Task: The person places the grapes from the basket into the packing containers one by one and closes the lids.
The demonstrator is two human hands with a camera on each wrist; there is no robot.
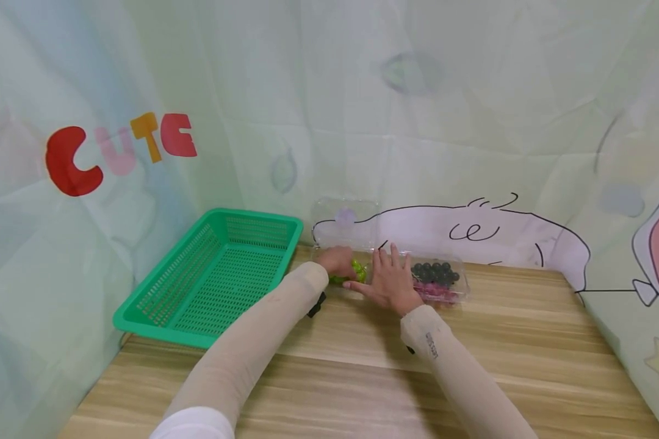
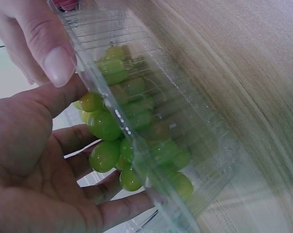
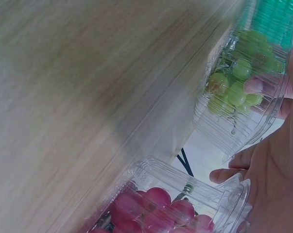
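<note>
A bunch of green grapes (image 2: pixel 105 126) lies in a clear plastic box (image 1: pixel 343 285), whose transparent lid (image 1: pixel 346 222) stands raised behind. My left hand (image 2: pixel 44 155) reaches into this box, with thumb and fingers curled around the bunch. My right hand (image 1: pixel 391 280) spreads fairly straight fingers between this box and another clear box (image 3: pixel 156 172). Its thumb (image 2: pixel 59 63) rests at the rim of the green-grape box. In the second box are dark grapes (image 1: pixel 435 273) and red grapes (image 3: pixel 156 211). The left fingertips are partly covered by the grapes.
A green plastic basket (image 1: pixel 293 244) with perforated walls stands on the left of the wooden table (image 1: pixel 351 390). A printed curtain (image 1: pixel 329 152) hangs close behind the boxes. A small black object (image 1: pixel 316 305) shows beside the left forearm.
</note>
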